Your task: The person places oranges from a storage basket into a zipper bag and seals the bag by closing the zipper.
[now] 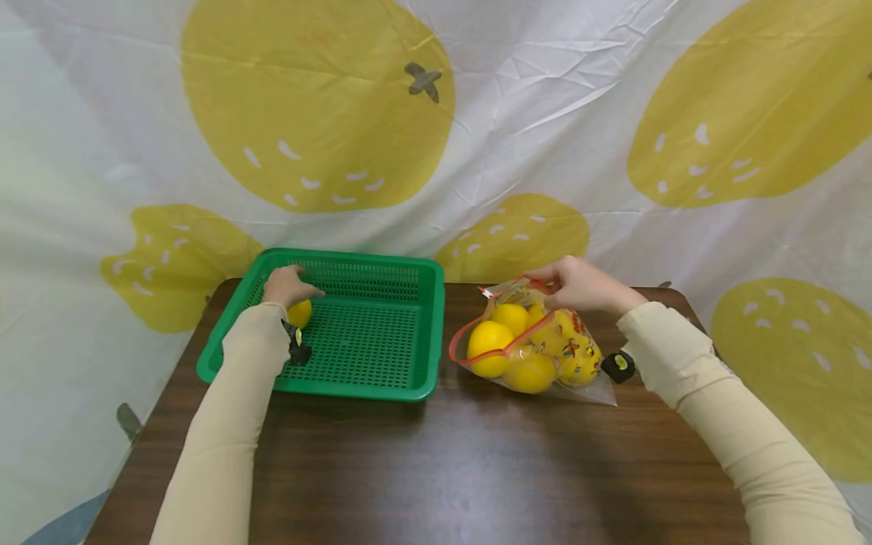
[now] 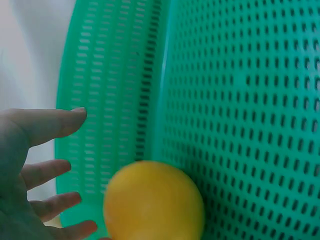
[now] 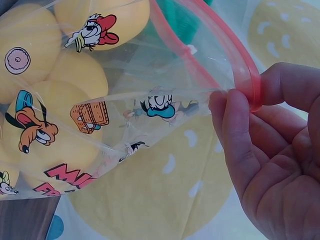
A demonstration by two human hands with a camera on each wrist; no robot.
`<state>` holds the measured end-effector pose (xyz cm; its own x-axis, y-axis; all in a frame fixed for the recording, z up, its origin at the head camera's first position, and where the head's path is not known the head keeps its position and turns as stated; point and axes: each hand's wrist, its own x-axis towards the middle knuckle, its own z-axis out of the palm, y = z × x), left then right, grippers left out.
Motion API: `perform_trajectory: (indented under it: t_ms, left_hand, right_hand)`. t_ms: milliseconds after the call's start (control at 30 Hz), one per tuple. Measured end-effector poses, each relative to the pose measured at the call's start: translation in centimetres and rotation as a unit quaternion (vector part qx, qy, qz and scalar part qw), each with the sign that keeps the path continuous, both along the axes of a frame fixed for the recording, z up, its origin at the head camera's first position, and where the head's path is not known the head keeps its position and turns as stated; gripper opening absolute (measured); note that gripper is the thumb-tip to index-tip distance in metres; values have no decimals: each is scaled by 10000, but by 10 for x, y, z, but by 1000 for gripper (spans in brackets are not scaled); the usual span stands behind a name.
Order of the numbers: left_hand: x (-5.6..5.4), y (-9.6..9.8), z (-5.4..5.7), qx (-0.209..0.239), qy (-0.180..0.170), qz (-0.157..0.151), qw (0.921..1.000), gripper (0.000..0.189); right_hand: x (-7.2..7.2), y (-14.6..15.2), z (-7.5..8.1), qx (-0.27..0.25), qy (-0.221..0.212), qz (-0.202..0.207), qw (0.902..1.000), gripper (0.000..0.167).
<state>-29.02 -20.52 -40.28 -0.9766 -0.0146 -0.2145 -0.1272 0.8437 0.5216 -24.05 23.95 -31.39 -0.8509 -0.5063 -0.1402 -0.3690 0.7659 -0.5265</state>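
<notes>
In the head view my left hand (image 1: 289, 287) hovers inside the left part of a green plastic basket (image 1: 431, 322), its thumb and fingers spread. A round yellow ball (image 2: 154, 202) lies in that basket against the side wall; the left wrist view shows a gap between it and the fingertips. On the right, my right hand (image 1: 579, 286) pinches the red zip edge of a clear zip bag (image 3: 120, 117) between thumb and fingers. Several yellow balls (image 1: 489, 347) fill the bag, which is printed with cartoon figures. Its mouth gapes toward the basket.
Both basket and bag rest toward the back of a dark brown wooden table (image 1: 436, 477). A white cloth (image 1: 490, 129) with large yellow fruit prints hangs right behind it. The basket's raised rim stands between its inside and the bag.
</notes>
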Motion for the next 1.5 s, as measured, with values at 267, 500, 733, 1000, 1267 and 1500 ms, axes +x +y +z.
perform_trajectory:
  t_ms: [267,500,733,1000,1267,1500]
  left_hand:
    - [-1,-13,-9,-372,-705,165,9967,70]
    - [-1,-19,-18,-471,-989,253,9937,62]
    - [3,-19,-19,-1,-994,500,9938,62]
    - [5,-20,-24,88,-1008,621,9929,65]
    - [3,-23,-28,1037,-1077,653,9866,70]
    - [5,-12,-21,2254,-1213,575,9650,73]
  right_hand:
    - [0,1,0,-80,-31,49,10000,54]
    - [1,1,1,-95,-96,23,9999,55]
    - [3,-1,3,-94,-155,-36,9998,56]
    - [1,0,0,-66,-121,-28,9999,55]
    - [0,-1,0,-70,-126,16,9999,54]
    - [0,-1,1,-23,-104,30,9999,55]
